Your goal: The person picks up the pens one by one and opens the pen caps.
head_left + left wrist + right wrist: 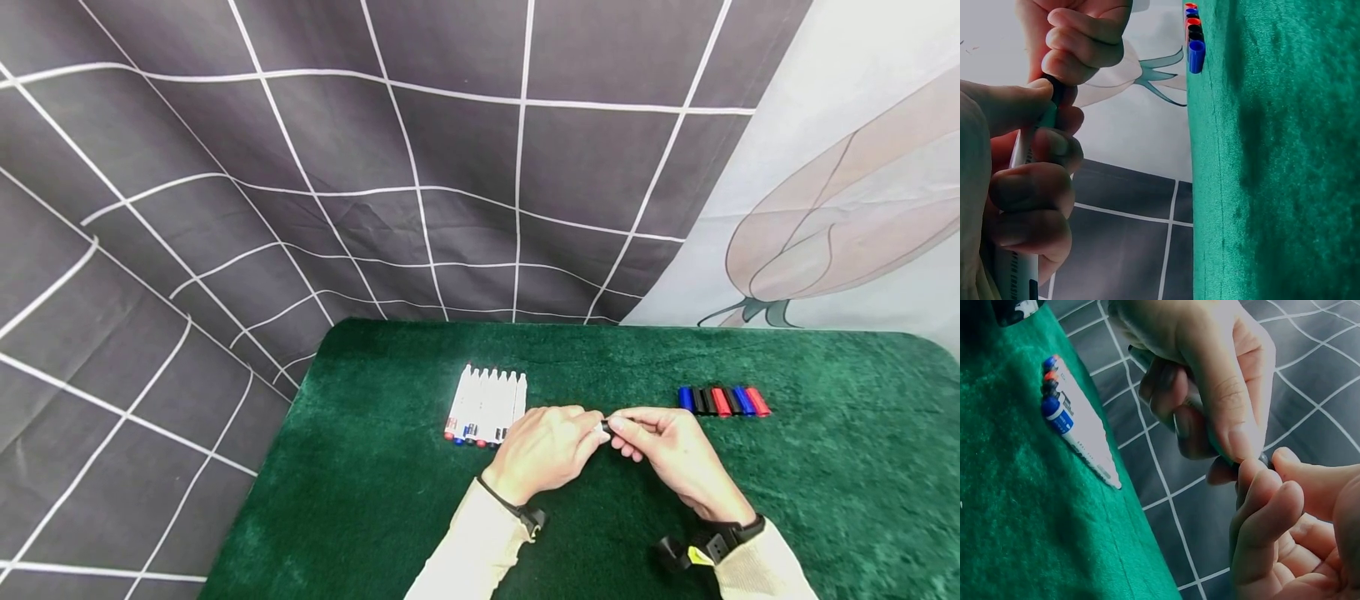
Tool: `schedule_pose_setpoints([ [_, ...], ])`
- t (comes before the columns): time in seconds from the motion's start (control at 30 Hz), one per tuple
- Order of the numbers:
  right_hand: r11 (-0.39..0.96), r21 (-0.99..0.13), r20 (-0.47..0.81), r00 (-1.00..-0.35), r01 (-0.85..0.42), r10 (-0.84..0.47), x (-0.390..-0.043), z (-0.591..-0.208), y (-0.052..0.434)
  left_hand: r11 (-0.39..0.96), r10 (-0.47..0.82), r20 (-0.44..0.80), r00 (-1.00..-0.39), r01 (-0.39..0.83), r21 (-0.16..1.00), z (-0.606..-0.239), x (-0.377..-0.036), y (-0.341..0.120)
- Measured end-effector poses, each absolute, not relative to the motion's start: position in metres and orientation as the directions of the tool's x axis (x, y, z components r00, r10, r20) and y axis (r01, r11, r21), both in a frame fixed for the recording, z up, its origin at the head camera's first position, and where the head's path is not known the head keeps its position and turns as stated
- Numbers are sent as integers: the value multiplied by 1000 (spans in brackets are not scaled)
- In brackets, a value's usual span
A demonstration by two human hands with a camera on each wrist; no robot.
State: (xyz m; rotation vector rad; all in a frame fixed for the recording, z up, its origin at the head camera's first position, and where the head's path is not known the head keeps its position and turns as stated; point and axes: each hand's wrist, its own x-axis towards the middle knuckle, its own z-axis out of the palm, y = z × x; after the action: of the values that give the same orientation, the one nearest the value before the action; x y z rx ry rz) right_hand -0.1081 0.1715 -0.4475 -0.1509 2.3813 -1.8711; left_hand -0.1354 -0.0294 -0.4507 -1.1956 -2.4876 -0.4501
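My left hand [542, 450] grips a white marker [1017, 275], its fingers curled round the barrel. At the marker's end my right hand [675, 454] pinches a black cap [607, 427] between thumb and fingers. The hands nearly meet there, and the left thumb lies close to the cap. How far the cap sits on the tip is hidden by fingers. Beside the left hand lies a row of several white markers [486, 400] without caps, tips pointing away. Past the right hand, several loose caps [722, 402] in blue, black and red lie in a row.
A green velvety cloth [352, 500] covers the table. Behind it hangs a dark grey curtain [465, 142] with white grid lines, and a pale flower-printed cloth [847, 208] hangs at the right. Both wrists wear black straps [723, 542].
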Motion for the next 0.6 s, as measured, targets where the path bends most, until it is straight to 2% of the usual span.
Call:
schedule_pose_setpoints([
  [0.6,274,-953,73,-979,-125,-193,-107,-446,173,510,689,452,-566,822,252,-449,-138,-33],
])
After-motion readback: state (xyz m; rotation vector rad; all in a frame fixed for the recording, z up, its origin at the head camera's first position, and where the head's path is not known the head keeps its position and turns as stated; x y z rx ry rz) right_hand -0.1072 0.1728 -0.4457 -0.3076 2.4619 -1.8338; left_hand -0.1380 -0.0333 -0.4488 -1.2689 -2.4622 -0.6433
